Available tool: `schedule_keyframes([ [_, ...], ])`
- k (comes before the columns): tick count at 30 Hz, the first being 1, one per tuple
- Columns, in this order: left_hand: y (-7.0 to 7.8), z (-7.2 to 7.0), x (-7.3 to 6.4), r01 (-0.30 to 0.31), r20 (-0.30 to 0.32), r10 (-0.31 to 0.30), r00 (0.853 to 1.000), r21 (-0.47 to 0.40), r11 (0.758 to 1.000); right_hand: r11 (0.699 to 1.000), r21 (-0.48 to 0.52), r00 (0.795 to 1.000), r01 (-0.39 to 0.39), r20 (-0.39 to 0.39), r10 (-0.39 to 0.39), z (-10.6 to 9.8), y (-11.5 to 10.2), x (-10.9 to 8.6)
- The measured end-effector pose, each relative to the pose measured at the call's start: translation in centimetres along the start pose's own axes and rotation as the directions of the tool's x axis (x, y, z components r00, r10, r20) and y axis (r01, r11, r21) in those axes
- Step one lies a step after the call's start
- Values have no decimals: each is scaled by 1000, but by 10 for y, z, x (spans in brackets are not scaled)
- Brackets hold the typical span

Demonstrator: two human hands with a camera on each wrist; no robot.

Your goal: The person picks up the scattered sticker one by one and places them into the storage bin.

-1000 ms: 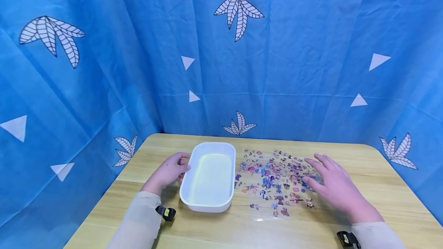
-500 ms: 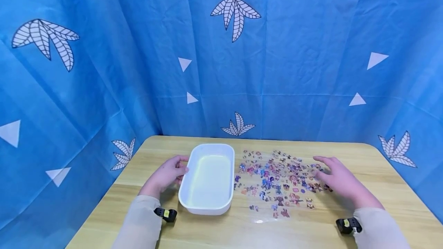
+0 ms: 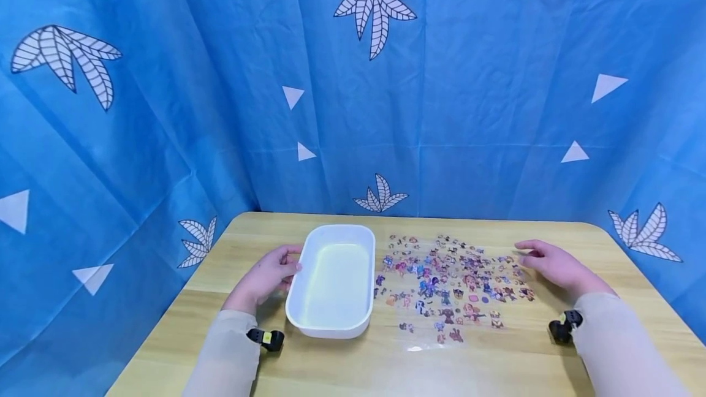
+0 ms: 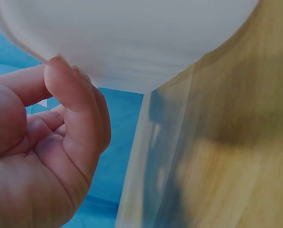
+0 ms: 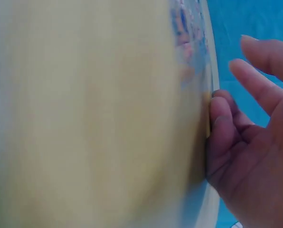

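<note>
A deep white plastic tray [image 3: 331,287] with rounded corners stands left of centre on the table. My left hand [image 3: 268,273] holds it by its left rim. In the left wrist view, bent fingertips [image 4: 65,78] meet the edge of the tray [image 4: 146,42]. Transparent sticker sheets [image 3: 441,287] covered in small colourful cartoon figures lie right of the tray, overlapping one another. Beyond their right edge, my right hand [image 3: 557,268] is low over the wood and holds nothing. The right wrist view shows its index finger and thumb apart [image 5: 255,76], other fingers loosely bent.
The light wooden table [image 3: 342,372] has rounded far corners. Behind it and along the left hangs a blue curtain [image 3: 469,109] printed with leaves and triangles. A small black camera sits on each wrist [image 3: 267,339].
My right hand has drawn off the sticker sheets to the right, uncovering their right side. The left hand stays at the tray's rim. The head view has shifted slightly.
</note>
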State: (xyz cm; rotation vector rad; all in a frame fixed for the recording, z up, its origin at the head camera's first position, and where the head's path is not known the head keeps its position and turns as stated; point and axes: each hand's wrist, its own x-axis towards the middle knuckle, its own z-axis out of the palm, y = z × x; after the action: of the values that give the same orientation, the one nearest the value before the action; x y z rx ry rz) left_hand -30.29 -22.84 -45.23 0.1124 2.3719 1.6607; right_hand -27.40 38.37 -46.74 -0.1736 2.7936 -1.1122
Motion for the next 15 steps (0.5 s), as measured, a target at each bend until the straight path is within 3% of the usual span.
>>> schedule_keyframes([
  [4, 1, -2, 0, -6, 5, 6, 1000, -10, 1000, 999, -35, 1000, 18, 25, -17, -5, 1, 10],
  [15, 0, -2, 0, 1, 17, 0, 1000, -54, 999, 999, -24, 998, -45, 35, 45, -9, 0, 18],
])
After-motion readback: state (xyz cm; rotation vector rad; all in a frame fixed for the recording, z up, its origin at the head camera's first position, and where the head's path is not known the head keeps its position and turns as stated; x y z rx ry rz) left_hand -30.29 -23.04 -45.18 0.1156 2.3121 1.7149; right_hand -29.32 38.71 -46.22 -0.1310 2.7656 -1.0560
